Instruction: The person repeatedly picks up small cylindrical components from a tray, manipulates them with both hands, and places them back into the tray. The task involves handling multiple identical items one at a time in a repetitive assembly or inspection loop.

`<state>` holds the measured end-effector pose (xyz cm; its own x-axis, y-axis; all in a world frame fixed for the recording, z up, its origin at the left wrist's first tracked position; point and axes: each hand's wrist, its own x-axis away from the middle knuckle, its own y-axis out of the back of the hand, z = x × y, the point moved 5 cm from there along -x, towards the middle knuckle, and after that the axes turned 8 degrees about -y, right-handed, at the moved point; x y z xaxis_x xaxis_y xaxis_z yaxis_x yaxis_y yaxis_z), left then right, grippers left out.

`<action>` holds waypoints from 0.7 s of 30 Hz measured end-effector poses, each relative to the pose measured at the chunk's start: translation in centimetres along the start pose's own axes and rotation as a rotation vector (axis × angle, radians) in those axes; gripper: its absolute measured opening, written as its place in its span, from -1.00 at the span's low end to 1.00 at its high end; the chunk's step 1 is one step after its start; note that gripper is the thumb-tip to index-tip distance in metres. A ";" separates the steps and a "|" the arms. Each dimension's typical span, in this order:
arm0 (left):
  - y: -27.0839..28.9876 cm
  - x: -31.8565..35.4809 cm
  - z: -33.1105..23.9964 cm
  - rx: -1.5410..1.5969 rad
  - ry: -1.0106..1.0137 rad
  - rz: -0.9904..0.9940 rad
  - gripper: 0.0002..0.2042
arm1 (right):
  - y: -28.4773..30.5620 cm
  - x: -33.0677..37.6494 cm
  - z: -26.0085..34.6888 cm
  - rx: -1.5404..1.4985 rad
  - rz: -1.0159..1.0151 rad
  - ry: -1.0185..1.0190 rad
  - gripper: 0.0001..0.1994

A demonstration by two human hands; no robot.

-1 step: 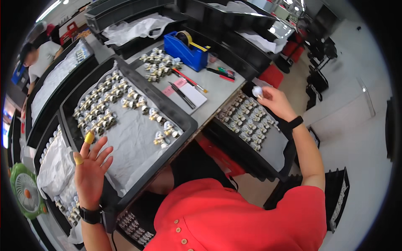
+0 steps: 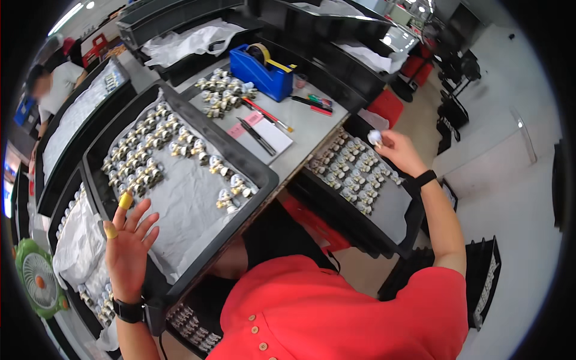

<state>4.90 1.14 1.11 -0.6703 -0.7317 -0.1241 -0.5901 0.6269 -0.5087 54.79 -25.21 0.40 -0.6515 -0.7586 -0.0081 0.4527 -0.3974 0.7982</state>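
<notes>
A person in a red shirt leans over a long workbench, seen from above. Their right hand (image 2: 401, 151) is stretched out to the right over a low black tray (image 2: 396, 210), fingers closed around one small white and brass fitting (image 2: 375, 138) held at the tray's far edge. More fittings of the same kind stand in rows (image 2: 354, 171) on the grey liner below the hand.

The left hand (image 2: 129, 243) hovers over the near left corner of a bigger black tray (image 2: 252, 168), fingers spread wide and holding nothing. Yellow finger covers (image 2: 125, 200) sit on two fingertips. That tray carries many fittings in clusters (image 2: 141, 162) on a pale sheet.

Farther along the bench are a loose pile of fittings (image 2: 223, 95), a blue tape dispenser (image 2: 264, 71), pens (image 2: 267, 115) and a notepad (image 2: 273, 135). Another person (image 2: 57, 87) works at the far left, and a green fan (image 2: 37, 282) sits at the near left.

The held fitting looks hard, smooth and small, likely heavy for its size and easy to let slip. A fingertip pinch across its body would probably serve best; the crowded neighbours look easy to knock over.
</notes>
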 end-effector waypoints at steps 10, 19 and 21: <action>1.5 -0.6 0.4 -0.068 -0.006 -0.053 -0.43 | -1.1 6.8 -20.7 0.398 -0.030 -0.483 -0.77; 2.3 -0.7 0.2 -0.133 -0.052 -0.059 -0.46 | -4.0 5.7 -23.5 0.663 -0.195 -0.442 -0.73; 2.6 -0.6 0.2 -0.137 -0.048 -0.063 -0.47 | -4.0 5.8 -23.5 0.615 -0.225 -0.436 -0.76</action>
<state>3.92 3.16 -0.33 -0.6093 -0.7809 -0.1381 -0.6885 0.6073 -0.3965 63.52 -40.15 -16.95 -0.9252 -0.3722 -0.0734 -0.0536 -0.0632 0.9966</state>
